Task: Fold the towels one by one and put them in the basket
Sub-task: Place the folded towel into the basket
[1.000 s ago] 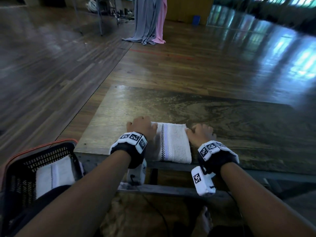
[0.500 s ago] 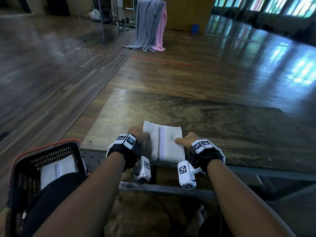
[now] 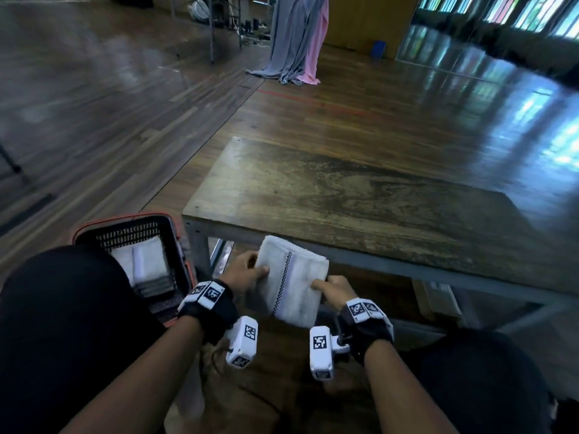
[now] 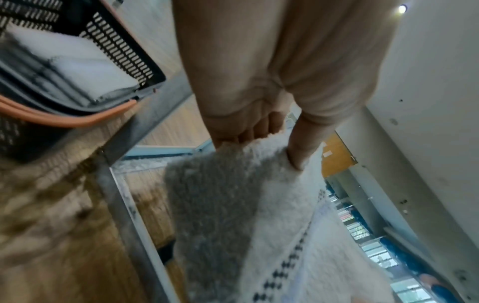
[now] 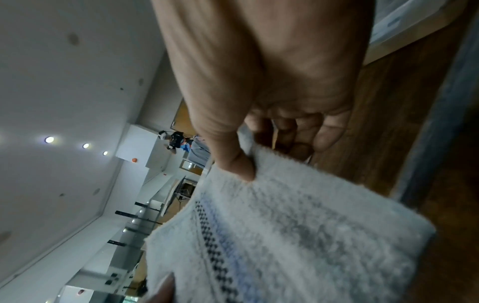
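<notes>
A folded white towel point(image 3: 291, 286) with a black checked stripe hangs in the air just in front of the table's near edge. My left hand point(image 3: 247, 274) pinches its left edge, thumb on top and fingers underneath point(image 4: 298, 151). My right hand point(image 3: 332, 289) pinches its right edge the same way point(image 5: 238, 164). The towel point(image 4: 259, 215) point(image 5: 298, 235) fills the lower part of both wrist views. To the lower left stands a black basket with an orange rim point(image 3: 125, 219) point(image 4: 98, 121), holding folded white towels point(image 3: 144, 264) point(image 4: 85, 67).
The worn wooden table point(image 3: 360, 198) on a grey metal frame point(image 3: 407, 267) lies ahead, its top bare. My knees in black cloth point(image 3: 62, 308) flank the hands. Grey and pink cloths point(image 3: 294, 42) hang far off on the wooden floor.
Both hands took hold of the folded towel, slid it off the table's front edge and lifted it towards me and leftward. The head view swung left, bringing the basket closer.
</notes>
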Tool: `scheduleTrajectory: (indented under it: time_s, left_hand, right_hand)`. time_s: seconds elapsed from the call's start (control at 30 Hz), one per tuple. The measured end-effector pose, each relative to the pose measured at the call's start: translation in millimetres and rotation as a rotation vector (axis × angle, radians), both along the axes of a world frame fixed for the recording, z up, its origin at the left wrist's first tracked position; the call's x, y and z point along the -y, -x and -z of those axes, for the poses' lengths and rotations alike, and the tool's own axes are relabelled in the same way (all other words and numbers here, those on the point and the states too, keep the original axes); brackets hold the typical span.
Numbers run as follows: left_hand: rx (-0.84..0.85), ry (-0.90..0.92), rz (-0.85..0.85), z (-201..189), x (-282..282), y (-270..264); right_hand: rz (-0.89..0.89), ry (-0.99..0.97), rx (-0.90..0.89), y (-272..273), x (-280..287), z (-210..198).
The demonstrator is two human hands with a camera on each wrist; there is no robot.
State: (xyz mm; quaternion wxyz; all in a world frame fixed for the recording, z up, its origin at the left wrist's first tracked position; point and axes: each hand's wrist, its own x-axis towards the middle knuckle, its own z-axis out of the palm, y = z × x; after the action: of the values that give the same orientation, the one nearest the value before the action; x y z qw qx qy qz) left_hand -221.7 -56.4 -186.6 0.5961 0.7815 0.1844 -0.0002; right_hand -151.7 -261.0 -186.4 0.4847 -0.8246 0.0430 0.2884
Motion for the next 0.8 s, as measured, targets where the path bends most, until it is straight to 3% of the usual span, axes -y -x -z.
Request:
scheduleTrajectory:
  time_s: [0.13,0.3,0.57,0.7,0.8]
  left_hand:
    - [0.031,0.069,-0.033,-6,-17,42]
    - [0.029,0.263,-0.242,-14,-42,98]
    - [-0.267,0.368,-0.412,21,-90,187]
    - [-0.352,0.263,-0.528,56,-139,186]
    - [-0.369,0.272,-0.578,77,-185,175]
  right_hand:
    - [-0.064,-0.115,0.065,18,-10,-13]
    - [-0.193,-0.23,0.058,39,-58,-30]
    - [-0.516,-0.168,-0.15,94,-143,3]
    - [-0.703,-0.073,-0.118,94,-198,34]
    - [-0.699,-0.031,-0.11,79,-250,60]
